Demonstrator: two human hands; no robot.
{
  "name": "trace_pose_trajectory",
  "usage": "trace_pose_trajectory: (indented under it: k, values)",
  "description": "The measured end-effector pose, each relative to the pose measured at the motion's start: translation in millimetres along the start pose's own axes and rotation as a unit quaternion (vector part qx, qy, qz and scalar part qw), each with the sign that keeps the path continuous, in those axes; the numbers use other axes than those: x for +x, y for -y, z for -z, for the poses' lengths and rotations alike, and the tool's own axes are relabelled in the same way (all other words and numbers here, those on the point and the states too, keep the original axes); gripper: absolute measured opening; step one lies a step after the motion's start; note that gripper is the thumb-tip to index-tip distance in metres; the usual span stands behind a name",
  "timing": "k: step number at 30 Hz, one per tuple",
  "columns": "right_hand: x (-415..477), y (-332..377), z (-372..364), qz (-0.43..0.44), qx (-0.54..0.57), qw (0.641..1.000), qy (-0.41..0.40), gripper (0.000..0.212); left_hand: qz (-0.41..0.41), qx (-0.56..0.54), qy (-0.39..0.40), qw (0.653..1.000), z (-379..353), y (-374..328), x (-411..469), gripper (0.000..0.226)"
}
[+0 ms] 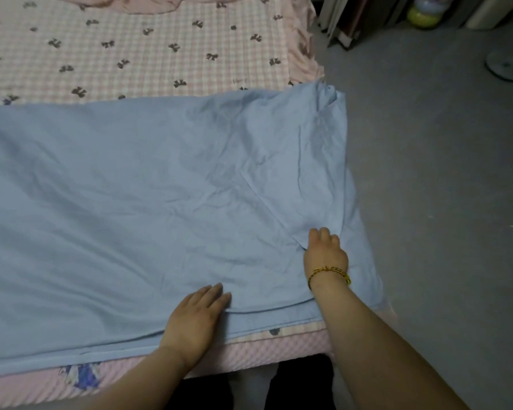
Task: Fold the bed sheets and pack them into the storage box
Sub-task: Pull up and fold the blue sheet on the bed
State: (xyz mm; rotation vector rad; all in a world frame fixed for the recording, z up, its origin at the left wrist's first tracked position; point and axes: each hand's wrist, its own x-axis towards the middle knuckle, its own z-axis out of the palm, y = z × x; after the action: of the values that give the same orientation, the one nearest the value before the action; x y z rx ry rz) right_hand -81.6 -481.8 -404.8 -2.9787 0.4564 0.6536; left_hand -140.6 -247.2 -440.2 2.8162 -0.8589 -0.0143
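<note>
- bedroom-wise, we're standing at the foot of a bed with a pink gingham cover printed with dark bows [137, 48], and grey carpet-like floor [427, 173] runs off to the right.
- our light blue cotton bed sheet [116, 202] lies across the near part of the bed. it's mostly flat but wrinkled, and its right end hangs a bit past the bed's corner.
- two layers show along the near hem, so we'd say it's been doubled at least once. plenty of folding still to go.
- left hand [194, 316] lies flat, fingers straight and together, pressing the sheet just inside the near edge. we reckon it's there as an anchor so the layers don't slide.
- right hand [326, 250], the one with the thin gold chain bracelet [329, 272], has its fingers curled into the cloth at the tip of a loose triangular flap [293, 187]. it looks like a grip on that flap, probably to pull it straight or square up that end.
- makes sense to us: pin one spot, tug the other, and the creases run out.
- the storage box isn't in view anywhere, so packing is a long way off.
- thin cloth like this bunches easily, so a slow pull seems wise.
</note>
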Motion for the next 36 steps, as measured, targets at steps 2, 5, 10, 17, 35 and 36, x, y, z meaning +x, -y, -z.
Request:
trace_pose_trajectory:
  k: [2, 5, 10, 17, 35, 36]
  values:
    - [13, -10, 7, -0.010, 0.062, 0.998, 0.005, 0.035, 0.030, 0.000, -0.003, 1.000, -5, -14, 6, 0.044]
    - [33, -43, 27, -0.087, 0.279, 0.956, -0.004, 0.028, 0.101, -0.001, -0.005, 0.995, -5, -41, 28, 0.040]
    - [39, -99, 42, -0.110, 0.524, 0.844, -0.029, 0.018, 0.128, 0.000, -0.018, 0.992, 0, -85, 95, 0.036]
    - [15, -159, 12, -0.149, 0.640, 0.754, -0.030, 0.017, 0.122, -0.032, -0.106, 0.986, -3, -139, 93, 0.043]
    - [39, -205, -22, -0.273, 0.589, 0.761, -0.007, 0.023, 0.060, -0.022, -0.015, 0.998, -33, -158, 76, 0.038]
    - [37, -209, -22, -0.293, 0.609, 0.737, -0.014, 0.020, 0.050, -0.020, -0.019, 0.998, -33, -157, 76, 0.038]
